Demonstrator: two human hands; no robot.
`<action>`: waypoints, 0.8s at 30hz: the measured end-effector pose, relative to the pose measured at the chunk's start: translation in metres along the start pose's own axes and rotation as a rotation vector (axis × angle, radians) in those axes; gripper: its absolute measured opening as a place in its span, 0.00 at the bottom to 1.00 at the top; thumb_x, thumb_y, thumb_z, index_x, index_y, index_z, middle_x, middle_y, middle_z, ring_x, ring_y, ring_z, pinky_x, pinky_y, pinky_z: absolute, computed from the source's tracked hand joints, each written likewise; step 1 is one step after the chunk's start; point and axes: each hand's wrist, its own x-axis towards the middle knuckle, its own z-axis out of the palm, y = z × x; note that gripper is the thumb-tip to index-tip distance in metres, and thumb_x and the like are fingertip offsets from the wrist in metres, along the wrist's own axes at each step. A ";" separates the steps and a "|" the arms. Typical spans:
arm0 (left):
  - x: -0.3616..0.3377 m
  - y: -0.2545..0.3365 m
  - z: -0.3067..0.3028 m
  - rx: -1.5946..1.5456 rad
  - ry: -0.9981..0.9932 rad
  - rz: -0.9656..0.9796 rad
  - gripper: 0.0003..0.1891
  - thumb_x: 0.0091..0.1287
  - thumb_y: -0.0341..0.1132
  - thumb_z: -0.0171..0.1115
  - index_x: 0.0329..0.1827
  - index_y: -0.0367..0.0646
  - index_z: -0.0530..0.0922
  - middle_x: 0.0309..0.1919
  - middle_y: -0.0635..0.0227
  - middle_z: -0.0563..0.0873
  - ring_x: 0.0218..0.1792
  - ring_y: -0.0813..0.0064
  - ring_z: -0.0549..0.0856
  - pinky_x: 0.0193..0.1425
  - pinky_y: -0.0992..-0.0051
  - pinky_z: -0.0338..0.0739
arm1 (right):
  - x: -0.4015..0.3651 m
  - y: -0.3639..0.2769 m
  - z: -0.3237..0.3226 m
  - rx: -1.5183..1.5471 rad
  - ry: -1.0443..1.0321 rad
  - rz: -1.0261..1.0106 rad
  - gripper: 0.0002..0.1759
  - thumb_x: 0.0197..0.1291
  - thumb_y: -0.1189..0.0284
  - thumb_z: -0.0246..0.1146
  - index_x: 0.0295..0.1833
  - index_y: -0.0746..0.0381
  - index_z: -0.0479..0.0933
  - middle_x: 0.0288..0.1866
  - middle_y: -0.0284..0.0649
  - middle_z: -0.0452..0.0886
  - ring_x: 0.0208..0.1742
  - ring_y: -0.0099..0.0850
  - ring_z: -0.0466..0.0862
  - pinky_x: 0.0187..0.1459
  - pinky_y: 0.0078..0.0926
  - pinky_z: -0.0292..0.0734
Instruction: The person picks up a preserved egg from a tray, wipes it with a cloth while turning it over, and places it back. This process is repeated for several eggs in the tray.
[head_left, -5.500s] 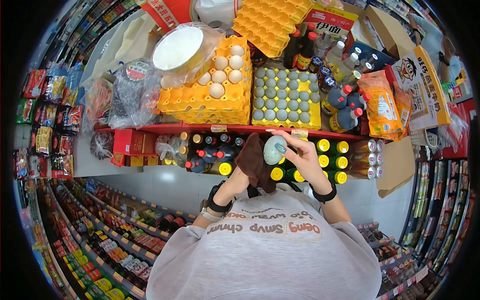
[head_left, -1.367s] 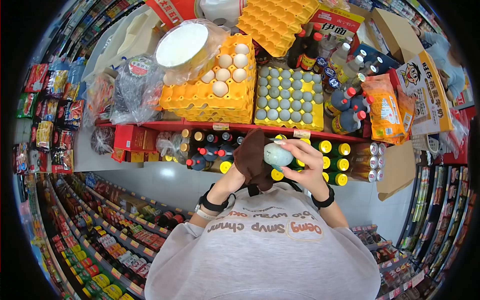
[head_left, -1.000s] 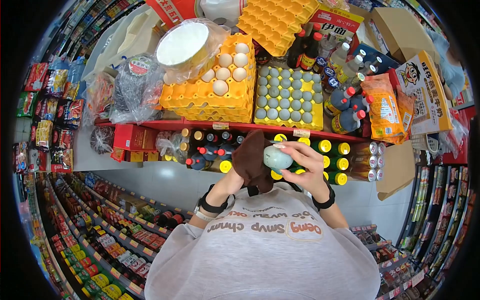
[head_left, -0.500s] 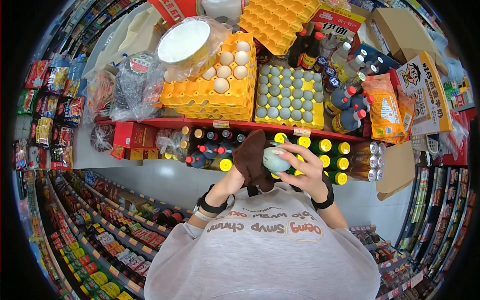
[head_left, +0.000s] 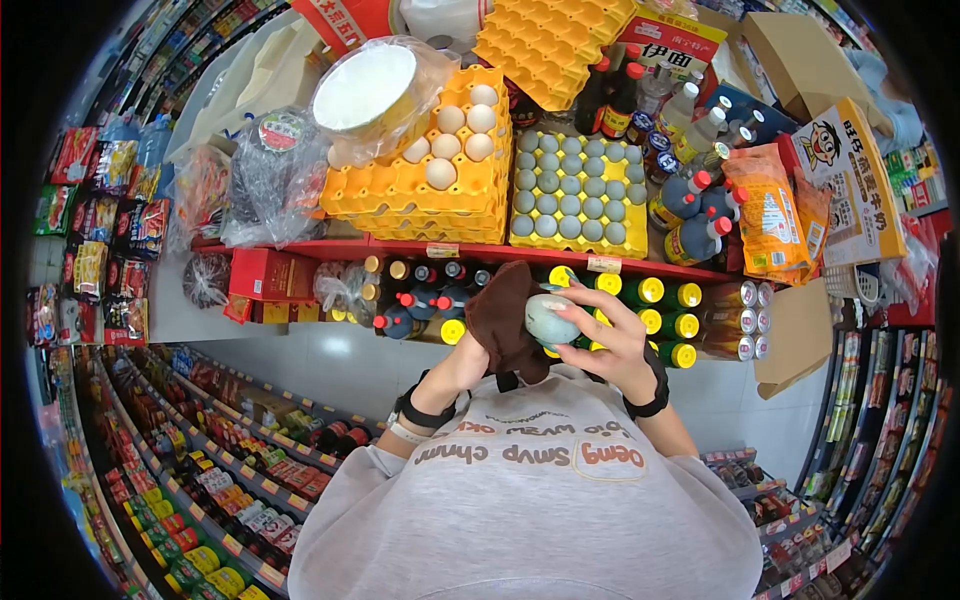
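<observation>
A pale blue-green egg [head_left: 550, 321] is held in front of my chest by my right hand [head_left: 618, 348], its fingers closed round the egg's right side. My left hand [head_left: 466, 364] grips a dark brown cloth [head_left: 506, 318] that covers most of its fingers. The cloth's edge meets the left side of the egg. Beyond my hands, a yellow tray [head_left: 634, 240] on the red-edged shelf carries rows of similar blue-green eggs. To its left is a stack of orange egg trays [head_left: 430, 205] with several pale eggs on top.
A white-topped tub [head_left: 365, 85] in plastic wrap leans over the orange trays. Dark sauce bottles [head_left: 690, 240] and orange packets [head_left: 768, 215] stand at the right. Yellow-capped bottles [head_left: 685, 326] line the level below. Stocked shelves [head_left: 235, 460] curve behind me on both sides.
</observation>
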 end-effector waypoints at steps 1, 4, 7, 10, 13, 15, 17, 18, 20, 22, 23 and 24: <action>-0.001 -0.001 -0.001 0.000 -0.001 0.000 0.25 0.71 0.42 0.45 0.66 0.37 0.59 0.59 0.65 0.71 0.57 0.78 0.71 0.61 0.73 0.67 | 0.000 0.000 0.000 -0.007 0.003 -0.004 0.22 0.38 0.77 0.69 0.46 0.62 0.80 0.48 0.44 0.79 0.45 0.38 0.81 0.52 0.35 0.79; -0.003 -0.003 -0.004 -0.054 0.003 -0.049 0.26 0.71 0.45 0.44 0.66 0.37 0.60 0.59 0.65 0.71 0.57 0.77 0.72 0.60 0.74 0.68 | -0.002 0.000 0.000 0.013 0.008 0.016 0.22 0.38 0.76 0.69 0.46 0.62 0.80 0.48 0.44 0.79 0.45 0.38 0.81 0.51 0.34 0.79; -0.002 0.001 0.002 -0.023 0.022 -0.071 0.26 0.71 0.46 0.45 0.65 0.37 0.60 0.58 0.66 0.71 0.56 0.78 0.72 0.60 0.74 0.68 | -0.002 0.000 0.000 0.018 0.021 0.036 0.23 0.38 0.77 0.70 0.46 0.62 0.80 0.47 0.45 0.79 0.44 0.38 0.82 0.51 0.34 0.79; 0.000 0.002 0.004 -0.037 0.000 -0.009 0.26 0.71 0.46 0.44 0.65 0.37 0.60 0.58 0.66 0.71 0.56 0.78 0.72 0.60 0.74 0.68 | -0.002 0.002 0.000 0.013 0.012 0.015 0.24 0.37 0.76 0.70 0.47 0.62 0.79 0.47 0.45 0.79 0.44 0.39 0.82 0.50 0.34 0.80; 0.000 0.001 0.003 0.001 0.011 -0.012 0.26 0.71 0.46 0.44 0.65 0.37 0.60 0.58 0.66 0.71 0.56 0.78 0.72 0.60 0.74 0.68 | -0.002 0.002 0.000 0.011 0.003 0.022 0.23 0.37 0.76 0.70 0.47 0.63 0.79 0.47 0.46 0.79 0.45 0.39 0.82 0.50 0.34 0.80; 0.000 0.003 0.003 0.023 0.009 -0.035 0.26 0.71 0.46 0.44 0.65 0.37 0.60 0.58 0.66 0.71 0.56 0.78 0.72 0.59 0.74 0.68 | -0.004 0.004 0.000 0.014 0.008 0.018 0.23 0.37 0.76 0.70 0.46 0.63 0.79 0.47 0.46 0.79 0.45 0.39 0.82 0.49 0.33 0.80; -0.001 0.000 0.002 -0.007 0.018 -0.049 0.26 0.71 0.46 0.44 0.65 0.37 0.59 0.58 0.66 0.71 0.56 0.78 0.72 0.59 0.74 0.69 | -0.004 0.004 0.000 0.014 0.015 0.016 0.23 0.37 0.76 0.70 0.46 0.63 0.79 0.47 0.46 0.79 0.45 0.39 0.82 0.49 0.33 0.80; -0.002 -0.002 0.001 -0.038 0.028 -0.064 0.26 0.71 0.46 0.44 0.66 0.37 0.59 0.57 0.66 0.71 0.55 0.78 0.72 0.59 0.75 0.69 | -0.003 0.004 0.000 0.019 0.017 0.019 0.23 0.37 0.77 0.70 0.46 0.63 0.79 0.48 0.46 0.79 0.45 0.39 0.82 0.48 0.32 0.80; -0.001 0.000 0.001 -0.023 0.006 -0.065 0.26 0.71 0.46 0.44 0.66 0.38 0.59 0.57 0.66 0.71 0.55 0.78 0.72 0.59 0.74 0.68 | -0.002 0.004 -0.001 0.023 0.021 0.023 0.23 0.37 0.77 0.70 0.46 0.63 0.79 0.48 0.46 0.79 0.45 0.39 0.82 0.47 0.32 0.80; 0.000 0.001 0.002 -0.009 -0.018 -0.066 0.26 0.71 0.46 0.44 0.66 0.38 0.58 0.57 0.66 0.71 0.55 0.78 0.72 0.59 0.74 0.68 | -0.002 0.004 -0.002 0.045 0.025 0.064 0.24 0.37 0.77 0.69 0.47 0.63 0.79 0.48 0.46 0.79 0.44 0.38 0.82 0.45 0.30 0.80; 0.001 0.000 0.003 -0.002 -0.011 -0.046 0.26 0.71 0.46 0.44 0.66 0.38 0.58 0.58 0.66 0.70 0.55 0.78 0.71 0.59 0.74 0.68 | -0.002 0.004 -0.002 0.045 0.026 0.064 0.24 0.37 0.77 0.69 0.47 0.63 0.79 0.48 0.46 0.79 0.44 0.38 0.82 0.45 0.30 0.80; 0.001 0.000 0.004 0.004 -0.004 -0.025 0.26 0.72 0.46 0.44 0.66 0.38 0.58 0.58 0.66 0.70 0.55 0.78 0.71 0.59 0.74 0.68 | -0.002 0.004 -0.002 0.051 0.024 0.065 0.24 0.37 0.77 0.69 0.47 0.63 0.79 0.47 0.46 0.79 0.44 0.38 0.82 0.44 0.29 0.80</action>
